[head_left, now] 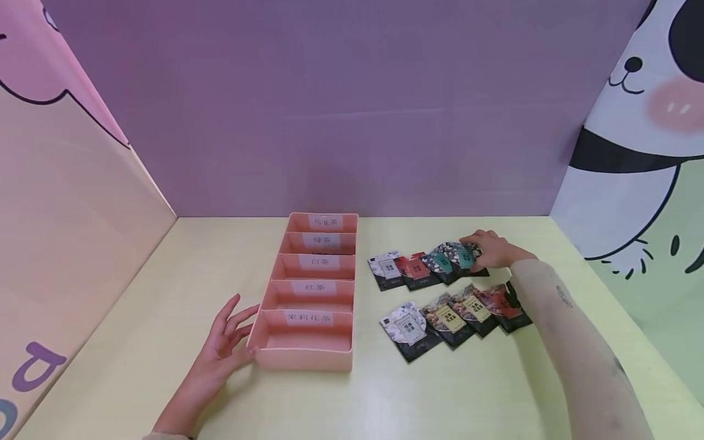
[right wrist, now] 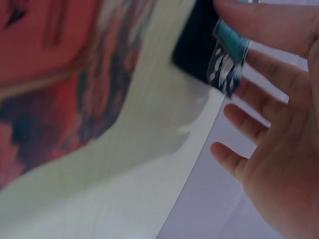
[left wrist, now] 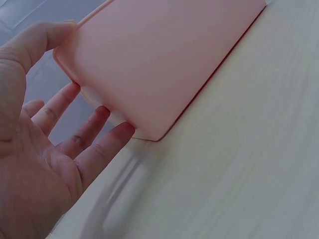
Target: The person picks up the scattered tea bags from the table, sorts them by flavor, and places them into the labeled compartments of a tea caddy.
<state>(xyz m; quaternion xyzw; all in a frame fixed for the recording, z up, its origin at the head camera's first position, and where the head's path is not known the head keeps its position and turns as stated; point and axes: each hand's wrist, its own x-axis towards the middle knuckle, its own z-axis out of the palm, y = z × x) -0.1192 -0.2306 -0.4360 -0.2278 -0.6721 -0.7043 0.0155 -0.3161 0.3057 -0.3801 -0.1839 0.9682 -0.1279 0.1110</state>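
My right hand point(head_left: 491, 249) pinches a black tea sachet point(right wrist: 197, 50) with a teal label between thumb and fingers, at the right end of the back row. Beside it in that row overlap teal-labelled sachets point(head_left: 440, 263), a red one point(head_left: 418, 271) and a white one point(head_left: 387, 269). At the left, my left hand point(head_left: 214, 357) touches the near left corner of a long pink compartment box point(head_left: 305, 360). Its thumb rests at the rim and its spread fingertips lie against the wall in the left wrist view. Labels with Chinese writing mark the box's compartments.
A front row of overlapping sachets lies nearer: a white one point(head_left: 409, 332), yellow-labelled ones point(head_left: 450, 319) and a red one point(head_left: 503, 302) close by my right forearm. A purple panel point(head_left: 352, 110) stands behind the table point(head_left: 220, 244), with printed panels on both sides.
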